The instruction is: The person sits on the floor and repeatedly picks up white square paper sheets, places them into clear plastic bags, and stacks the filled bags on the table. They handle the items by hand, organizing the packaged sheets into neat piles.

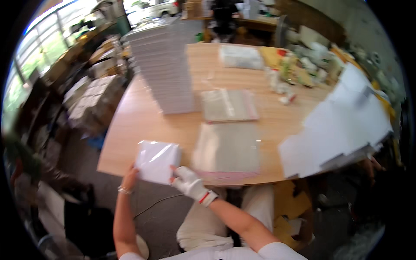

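Observation:
Between my hands is a flat, square white packet (158, 160) in shiny clear plastic, at the table's near left edge. My left hand (130, 175), bare with a bracelet at the wrist, grips its left side. On its right side closes my right hand (190, 184), in a white glove with a red-trimmed cuff and bare fingertips. Just right of the packet lies a pile of clear plastic bags (227, 147) with a pinkish near edge. A second pile of clear bags (229, 105) lies beyond it. Behind the packet rises a tall stack of similar white packets (162, 65).
The wooden table (117, 130) carries overlapping white sheets (342, 125) on the right. Bottles and crumpled items clutter its far right, near a plastic-wrapped bundle (241, 56). Wrapped bundles (95, 99) are heaped left of the table. Another person (223, 17) is at a far desk.

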Demonstrator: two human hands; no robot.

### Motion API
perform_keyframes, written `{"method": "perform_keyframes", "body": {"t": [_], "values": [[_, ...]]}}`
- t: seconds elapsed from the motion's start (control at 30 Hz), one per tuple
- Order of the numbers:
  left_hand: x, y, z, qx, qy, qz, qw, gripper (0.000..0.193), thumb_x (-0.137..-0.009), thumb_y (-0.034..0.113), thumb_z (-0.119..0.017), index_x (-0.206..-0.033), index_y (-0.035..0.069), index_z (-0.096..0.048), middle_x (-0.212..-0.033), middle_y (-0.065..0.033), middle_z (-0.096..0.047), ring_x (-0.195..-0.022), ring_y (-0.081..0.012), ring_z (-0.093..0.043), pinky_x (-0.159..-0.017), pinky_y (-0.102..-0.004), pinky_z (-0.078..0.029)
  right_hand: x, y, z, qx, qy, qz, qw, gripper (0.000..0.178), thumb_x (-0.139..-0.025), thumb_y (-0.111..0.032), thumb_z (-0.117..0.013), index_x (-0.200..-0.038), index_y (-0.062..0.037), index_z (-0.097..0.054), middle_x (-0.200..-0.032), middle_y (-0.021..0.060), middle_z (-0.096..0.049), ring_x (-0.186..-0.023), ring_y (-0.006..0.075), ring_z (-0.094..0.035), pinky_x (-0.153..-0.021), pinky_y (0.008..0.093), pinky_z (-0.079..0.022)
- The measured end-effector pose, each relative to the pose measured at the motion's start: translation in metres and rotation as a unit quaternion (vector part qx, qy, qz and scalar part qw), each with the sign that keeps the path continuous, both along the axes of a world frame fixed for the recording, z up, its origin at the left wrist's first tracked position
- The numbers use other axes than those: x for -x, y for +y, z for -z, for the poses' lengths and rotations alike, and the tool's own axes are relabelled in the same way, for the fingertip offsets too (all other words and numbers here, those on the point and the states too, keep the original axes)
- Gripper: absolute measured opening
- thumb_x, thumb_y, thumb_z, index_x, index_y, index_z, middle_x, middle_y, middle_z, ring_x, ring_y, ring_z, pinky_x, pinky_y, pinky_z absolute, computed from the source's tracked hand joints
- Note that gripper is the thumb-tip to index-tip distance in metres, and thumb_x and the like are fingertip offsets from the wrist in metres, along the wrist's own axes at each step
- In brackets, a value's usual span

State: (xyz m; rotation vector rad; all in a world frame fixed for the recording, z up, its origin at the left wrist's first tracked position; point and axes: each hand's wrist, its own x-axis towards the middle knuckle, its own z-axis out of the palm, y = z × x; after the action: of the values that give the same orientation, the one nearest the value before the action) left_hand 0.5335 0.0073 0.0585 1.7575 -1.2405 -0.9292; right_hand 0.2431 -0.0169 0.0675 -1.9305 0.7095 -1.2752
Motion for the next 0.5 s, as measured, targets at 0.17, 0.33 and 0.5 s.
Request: {"method": "perform_keyframes", "body": {"t": [0.17, 0.33, 0.5], "values": [[-0.063, 0.002, 0.062, 0.116, -0.087, -0.057, 0.988, 0.054, -0.088, 0.021, -0.046, -0.134, -0.001, -0.029, -0.135, -0.0157, -0.033, -0.124, -0.0255, -0.031, -0.098, -0.0344, -0.03, 0.088, 0.022, -0.041, -0.248, -0.028, -0.054, 0.967, 0.024, -0.084, -0.009, -0.057, -0.106, 0.0002, -0.055, -0.086, 0.0084, -0.057, -0.076, 0.0149, -0.056, -0.067, 0.0272, -0.046], [0.114, 0.018, -0.096, 0.387, -0.127, -0.107, 0.907, 0.039, -0.088, 0.016, -0.045, -0.122, -0.003, -0.043, -0.127, -0.0169, -0.045, -0.118, -0.0248, -0.043, -0.1, -0.0368, -0.03, 0.266, 0.078, -0.133, -0.068, -0.044, 0.167, 0.983, 0.019, -0.086, -0.015, -0.053, -0.078, 0.0022, -0.059, -0.068, 0.0108, -0.059, -0.06, 0.0156, -0.057, -0.058, 0.028, -0.048], [0.265, 0.0, -0.113, 0.336, -0.006, 0.234, 0.912, 0.022, -0.077, -0.001, -0.053, -0.099, 0.001, -0.055, -0.09, -0.0113, -0.062, -0.085, -0.0251, -0.06, -0.078, -0.0339, -0.046, 0.391, 0.087, -0.195, -0.247, -0.444, 0.25, 0.825, 0.042, -0.092, -0.037, -0.041, -0.109, 0.0002, -0.047, -0.098, 0.0175, -0.057, -0.086, 0.0312, -0.059, -0.075, 0.0413, -0.052]]}}
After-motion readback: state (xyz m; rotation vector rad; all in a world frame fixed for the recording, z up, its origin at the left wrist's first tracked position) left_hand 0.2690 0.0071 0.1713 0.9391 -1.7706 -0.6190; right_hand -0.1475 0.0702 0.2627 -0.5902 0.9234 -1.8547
